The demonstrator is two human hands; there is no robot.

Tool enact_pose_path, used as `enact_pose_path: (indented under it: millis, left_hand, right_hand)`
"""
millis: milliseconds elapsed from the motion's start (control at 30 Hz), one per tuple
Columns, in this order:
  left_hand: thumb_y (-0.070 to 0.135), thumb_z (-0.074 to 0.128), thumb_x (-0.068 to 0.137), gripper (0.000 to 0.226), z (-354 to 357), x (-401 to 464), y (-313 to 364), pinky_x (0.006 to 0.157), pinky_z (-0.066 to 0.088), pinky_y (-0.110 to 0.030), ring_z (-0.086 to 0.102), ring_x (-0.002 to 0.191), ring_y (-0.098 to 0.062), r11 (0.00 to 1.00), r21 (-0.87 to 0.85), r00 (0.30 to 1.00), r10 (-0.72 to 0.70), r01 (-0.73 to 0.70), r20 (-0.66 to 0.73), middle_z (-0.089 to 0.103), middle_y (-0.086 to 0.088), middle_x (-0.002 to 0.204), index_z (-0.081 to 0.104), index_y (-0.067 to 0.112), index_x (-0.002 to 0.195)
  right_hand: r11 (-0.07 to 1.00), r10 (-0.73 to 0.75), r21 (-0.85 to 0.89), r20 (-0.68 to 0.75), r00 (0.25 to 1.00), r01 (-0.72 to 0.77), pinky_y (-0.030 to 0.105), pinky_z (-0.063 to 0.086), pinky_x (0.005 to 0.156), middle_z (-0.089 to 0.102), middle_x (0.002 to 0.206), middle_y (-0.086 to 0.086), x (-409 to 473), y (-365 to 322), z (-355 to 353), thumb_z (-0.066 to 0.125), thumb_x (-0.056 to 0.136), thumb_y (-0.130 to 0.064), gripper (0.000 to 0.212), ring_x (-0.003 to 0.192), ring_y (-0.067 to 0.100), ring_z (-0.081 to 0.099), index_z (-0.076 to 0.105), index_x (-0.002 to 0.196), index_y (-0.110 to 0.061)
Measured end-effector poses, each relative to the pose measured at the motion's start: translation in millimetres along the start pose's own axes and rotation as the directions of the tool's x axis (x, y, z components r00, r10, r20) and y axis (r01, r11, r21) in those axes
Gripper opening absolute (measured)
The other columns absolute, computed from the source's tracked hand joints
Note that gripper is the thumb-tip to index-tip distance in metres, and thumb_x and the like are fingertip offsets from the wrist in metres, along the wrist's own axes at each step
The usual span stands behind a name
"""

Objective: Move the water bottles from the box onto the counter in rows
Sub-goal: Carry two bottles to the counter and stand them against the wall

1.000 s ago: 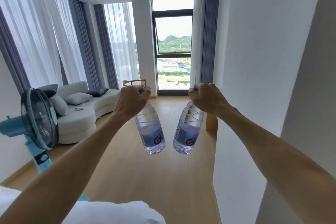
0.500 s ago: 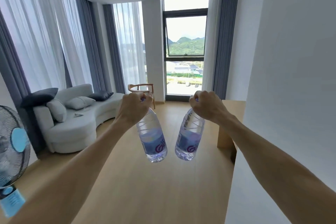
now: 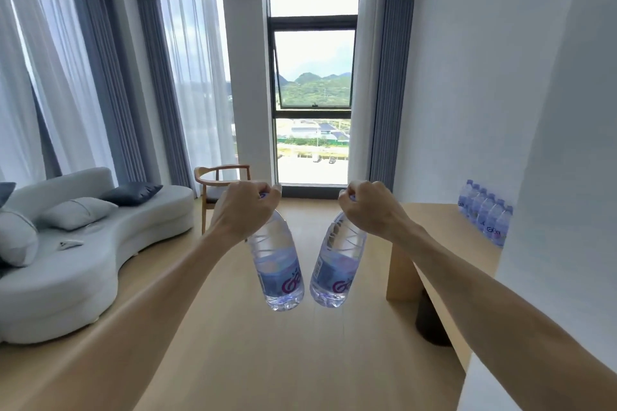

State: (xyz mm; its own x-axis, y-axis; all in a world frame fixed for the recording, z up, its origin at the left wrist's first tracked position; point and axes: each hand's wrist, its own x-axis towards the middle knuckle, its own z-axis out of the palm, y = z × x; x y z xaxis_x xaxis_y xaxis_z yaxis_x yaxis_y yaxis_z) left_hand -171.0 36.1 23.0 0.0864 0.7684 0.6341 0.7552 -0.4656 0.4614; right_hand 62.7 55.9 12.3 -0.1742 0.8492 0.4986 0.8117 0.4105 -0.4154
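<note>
1. At centre frame, the left hand (image 3: 245, 210) is gripping the neck of a water bottle (image 3: 278, 272), fingers curled round the cap end, the bottle hanging in the air above the wooden floor (image 3: 267, 360).
2. Just to its right, the right hand (image 3: 369, 208) is gripping a second water bottle (image 3: 335, 272) the same way; the two bottles are hanging close together, bases tilting toward each other, not touching.
3. At right of frame, a row of bottles (image 3: 485, 213) is standing on the pale wooden worktop (image 3: 434, 220) against the white wall.
4. A white sofa (image 3: 83, 264) is filling the left of the frame, a wooden chair (image 3: 220, 173) is sitting behind the hands, and a window (image 3: 314, 90) is showing green hills at upper centre.
</note>
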Motion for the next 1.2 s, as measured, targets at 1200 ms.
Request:
enact_pose_path:
  millis: [1200]
  left_hand:
    - [0.028,0.049,0.097,0.053,492.0,575.7,-209.4,0.050,0.038,-0.035,0.036,0.044,-0.019,0.986,-0.140,0.992,0.106,-0.096,0.070,0.040,-0.004,0.043,0.043,0.001,0.052]
  right_hand:
    - [0.964,0.231,-0.101,-0.146,0.962,-0.247,0.023,0.029,0.047,0.047,0.055,-0.012,526.6,469.0,129.2,0.048,0.096,-0.024,0.028,0.048,0.008,0.043,0.050,0.069,-0.015]
